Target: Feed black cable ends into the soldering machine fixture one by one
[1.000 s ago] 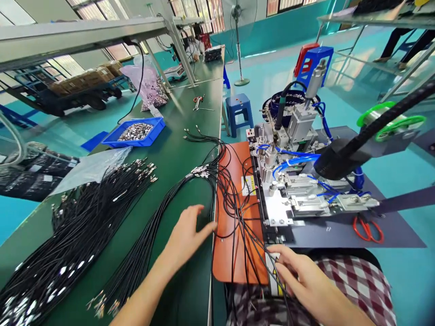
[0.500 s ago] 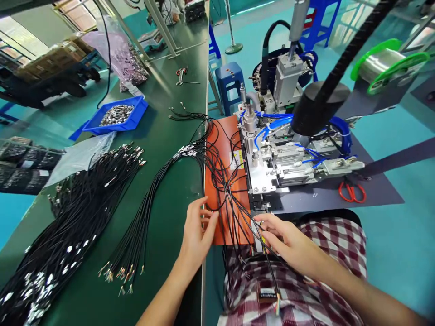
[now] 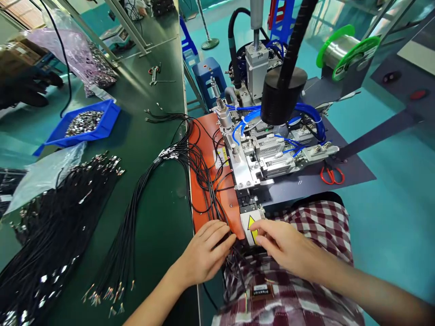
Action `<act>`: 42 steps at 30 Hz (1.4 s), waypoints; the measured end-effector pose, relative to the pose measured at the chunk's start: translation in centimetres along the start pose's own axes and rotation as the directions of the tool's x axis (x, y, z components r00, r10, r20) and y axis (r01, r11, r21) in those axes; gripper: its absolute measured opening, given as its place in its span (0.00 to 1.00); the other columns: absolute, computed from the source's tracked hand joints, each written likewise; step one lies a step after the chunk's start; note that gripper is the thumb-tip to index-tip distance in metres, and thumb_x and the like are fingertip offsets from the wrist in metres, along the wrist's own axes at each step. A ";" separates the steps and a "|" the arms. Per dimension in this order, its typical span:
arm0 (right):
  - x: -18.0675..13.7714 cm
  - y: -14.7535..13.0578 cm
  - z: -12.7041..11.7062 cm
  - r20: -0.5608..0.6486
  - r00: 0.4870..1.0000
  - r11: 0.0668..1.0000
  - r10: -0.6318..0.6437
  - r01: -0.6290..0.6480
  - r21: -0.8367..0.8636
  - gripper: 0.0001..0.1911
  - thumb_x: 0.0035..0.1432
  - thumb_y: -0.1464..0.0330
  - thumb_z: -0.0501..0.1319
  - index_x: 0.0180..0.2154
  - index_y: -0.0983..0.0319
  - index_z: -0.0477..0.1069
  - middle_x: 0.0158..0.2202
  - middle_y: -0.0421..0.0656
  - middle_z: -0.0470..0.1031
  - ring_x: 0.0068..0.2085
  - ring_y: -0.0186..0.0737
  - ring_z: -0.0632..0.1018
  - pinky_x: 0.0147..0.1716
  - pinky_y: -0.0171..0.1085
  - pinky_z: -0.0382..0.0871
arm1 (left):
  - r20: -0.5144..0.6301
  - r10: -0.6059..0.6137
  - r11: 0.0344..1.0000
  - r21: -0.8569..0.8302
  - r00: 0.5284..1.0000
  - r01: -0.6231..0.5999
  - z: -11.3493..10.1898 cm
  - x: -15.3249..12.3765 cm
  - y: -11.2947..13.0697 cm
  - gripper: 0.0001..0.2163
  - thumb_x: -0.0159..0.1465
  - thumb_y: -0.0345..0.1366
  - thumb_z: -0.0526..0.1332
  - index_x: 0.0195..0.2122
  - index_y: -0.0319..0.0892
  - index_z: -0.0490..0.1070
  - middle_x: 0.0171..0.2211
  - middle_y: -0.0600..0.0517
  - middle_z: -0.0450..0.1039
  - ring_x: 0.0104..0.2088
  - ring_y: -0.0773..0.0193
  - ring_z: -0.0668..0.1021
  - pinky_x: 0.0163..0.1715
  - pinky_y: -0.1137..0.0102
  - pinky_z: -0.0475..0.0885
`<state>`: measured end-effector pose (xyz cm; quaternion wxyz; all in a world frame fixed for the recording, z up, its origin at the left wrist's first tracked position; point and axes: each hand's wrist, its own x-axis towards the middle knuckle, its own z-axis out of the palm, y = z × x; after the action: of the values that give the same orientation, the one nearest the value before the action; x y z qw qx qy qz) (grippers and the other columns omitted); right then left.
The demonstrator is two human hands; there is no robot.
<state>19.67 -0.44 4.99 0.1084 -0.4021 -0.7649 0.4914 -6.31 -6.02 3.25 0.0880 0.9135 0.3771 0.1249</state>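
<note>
My left hand [image 3: 205, 253] is curled round a bunch of thin black cables [image 3: 211, 188] at the front of the orange plate [image 3: 234, 213]. Its fingertips and some of the cables under it are hidden. The cables run over the plate, and their lower ends hang onto my lap. My right hand [image 3: 288, 246] is apart from them, with thumb and forefinger spread and nothing visible between them. It hovers by the yellow warning label [image 3: 252, 226] at the front of the metal machine [image 3: 244, 170].
On the green table [image 3: 163, 253] lie a tied cable bundle [image 3: 136, 199], a larger cable pile [image 3: 68, 222] and a blue tray [image 3: 108, 124] of small metal parts. Red-handled scissors [image 3: 332, 175] lie right of the machine. A black cylinder [image 3: 283, 97] overhangs it. A wire spool [image 3: 346, 52] stands behind.
My left hand has moved right and down onto the cables, which are now drawn together toward the left. My right hand has come away from them. The view has shifted to the right.
</note>
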 end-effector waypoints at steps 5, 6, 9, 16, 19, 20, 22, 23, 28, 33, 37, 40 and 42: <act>1.9 -1.3 2.7 -0.018 0.998 0.992 -0.063 0.060 -0.107 0.10 0.67 0.69 0.51 0.39 0.61 0.70 0.33 0.44 0.76 0.34 0.40 0.77 0.34 0.37 0.65 | -0.115 0.023 1.000 -0.007 0.993 -0.024 0.6 -1.0 -0.3 0.16 0.61 0.26 0.52 0.49 0.34 0.68 0.43 0.40 0.75 0.49 0.53 0.74 0.46 0.59 0.73; 2.6 -1.6 3.4 -0.001 0.998 0.991 -0.056 0.055 -0.125 0.08 0.66 0.68 0.53 0.38 0.62 0.70 0.31 0.43 0.76 0.31 0.40 0.77 0.31 0.37 0.64 | -0.147 0.027 0.999 -0.020 0.989 -0.030 0.8 -1.2 -0.3 0.15 0.60 0.25 0.53 0.48 0.34 0.69 0.42 0.39 0.75 0.48 0.52 0.75 0.45 0.58 0.73; 4.2 -2.3 5.2 0.021 0.997 0.988 -0.075 0.077 -0.130 0.07 0.60 0.67 0.61 0.39 0.62 0.67 0.31 0.41 0.76 0.30 0.40 0.77 0.27 0.35 0.62 | -0.237 -0.006 0.996 -0.088 0.972 -0.016 1.2 -1.9 -0.5 0.15 0.57 0.24 0.52 0.45 0.34 0.69 0.40 0.39 0.75 0.46 0.52 0.75 0.44 0.57 0.73; 5.2 -3.6 5.7 0.042 0.993 0.902 -0.108 0.115 -0.417 0.07 0.63 0.74 0.53 0.42 0.62 0.67 0.36 0.46 0.76 0.32 0.45 0.78 0.26 0.37 0.63 | -0.311 -0.051 0.986 -0.166 0.949 -0.001 1.1 -2.1 -0.7 0.16 0.56 0.23 0.52 0.46 0.35 0.67 0.38 0.41 0.73 0.41 0.54 0.75 0.38 0.59 0.72; 5.7 -4.1 5.9 0.121 0.987 0.846 -0.105 0.153 -0.510 0.07 0.60 0.76 0.54 0.39 0.64 0.69 0.35 0.48 0.75 0.32 0.46 0.78 0.24 0.38 0.62 | -0.285 -0.056 0.990 -0.139 0.957 0.016 1.1 -1.7 -0.7 0.15 0.57 0.24 0.52 0.45 0.35 0.67 0.39 0.39 0.74 0.40 0.55 0.75 0.36 0.61 0.71; 5.8 -4.2 5.9 0.129 0.986 0.842 -0.101 0.154 -0.517 0.07 0.59 0.77 0.55 0.39 0.64 0.69 0.35 0.49 0.75 0.33 0.47 0.78 0.25 0.38 0.63 | -0.270 -0.071 0.991 -0.126 0.960 0.037 1.0 -1.5 -0.7 0.14 0.58 0.24 0.52 0.45 0.35 0.67 0.40 0.39 0.74 0.41 0.55 0.75 0.37 0.61 0.70; 5.9 -4.4 5.8 0.112 0.989 0.844 -0.100 0.144 -0.516 0.07 0.58 0.77 0.55 0.39 0.65 0.69 0.35 0.49 0.75 0.35 0.47 0.78 0.26 0.38 0.63 | -0.240 -0.109 0.993 -0.067 0.965 0.095 1.0 -1.3 -0.6 0.13 0.59 0.25 0.53 0.45 0.35 0.68 0.43 0.39 0.75 0.43 0.55 0.75 0.41 0.61 0.69; 5.8 -4.5 5.5 0.090 0.991 0.847 -0.102 0.134 -0.514 0.07 0.58 0.76 0.55 0.39 0.65 0.69 0.35 0.49 0.75 0.35 0.47 0.78 0.26 0.38 0.63 | -0.226 -0.126 0.992 -0.026 0.966 0.124 1.0 -1.2 -0.6 0.13 0.60 0.26 0.53 0.45 0.36 0.69 0.44 0.40 0.75 0.45 0.54 0.74 0.44 0.59 0.68; 5.3 -3.5 2.3 -0.086 0.995 0.864 -0.049 -0.001 -0.504 0.08 0.58 0.73 0.54 0.39 0.62 0.68 0.35 0.45 0.75 0.30 0.42 0.77 0.26 0.36 0.60 | -0.150 -0.128 0.989 0.054 0.980 0.137 1.2 -1.3 -0.7 0.13 0.63 0.31 0.53 0.46 0.38 0.71 0.42 0.44 0.76 0.52 0.52 0.72 0.54 0.56 0.62; 4.3 -1.0 -0.5 -0.141 0.990 0.977 0.010 -0.040 -0.209 0.09 0.57 0.76 0.54 0.40 0.61 0.67 0.37 0.42 0.74 0.30 0.35 0.74 0.30 0.34 0.64 | -0.196 -0.199 0.980 -0.013 0.960 0.201 0.7 -1.2 -1.0 0.07 0.63 0.30 0.54 0.37 0.40 0.71 0.32 0.48 0.75 0.39 0.58 0.75 0.45 0.59 0.66; 2.2 -0.1 -0.1 0.030 0.994 0.980 0.107 -0.111 0.164 0.08 0.60 0.71 0.54 0.43 0.59 0.64 0.30 0.36 0.71 0.25 0.31 0.71 0.24 0.31 0.62 | -0.206 -0.189 0.980 0.027 0.960 0.198 0.1 1.8 -0.1 0.12 0.65 0.31 0.56 0.50 0.38 0.67 0.44 0.43 0.74 0.46 0.55 0.73 0.47 0.59 0.65; 0.4 0.2 0.0 0.142 0.981 0.920 0.130 -0.173 0.353 0.09 0.61 0.69 0.55 0.45 0.58 0.63 0.32 0.36 0.70 0.26 0.31 0.72 0.25 0.30 0.64 | -0.084 -0.070 0.995 0.071 0.994 0.076 0.4 4.1 0.4 0.17 0.67 0.37 0.55 0.56 0.37 0.62 0.45 0.42 0.73 0.48 0.55 0.72 0.51 0.58 0.63; -0.6 0.4 -0.6 0.216 0.963 0.876 0.159 -0.239 0.418 0.09 0.62 0.69 0.54 0.45 0.59 0.64 0.33 0.37 0.71 0.26 0.31 0.74 0.27 0.31 0.67 | -0.031 -0.061 0.993 0.099 0.998 0.064 0.8 4.7 0.5 0.11 0.68 0.36 0.54 0.49 0.39 0.66 0.33 0.49 0.72 0.37 0.60 0.73 0.42 0.63 0.67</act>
<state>20.57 -0.39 5.09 0.0777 -0.3990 -0.5947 0.6936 -2.55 -3.11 3.41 0.0408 0.9027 0.4123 0.1161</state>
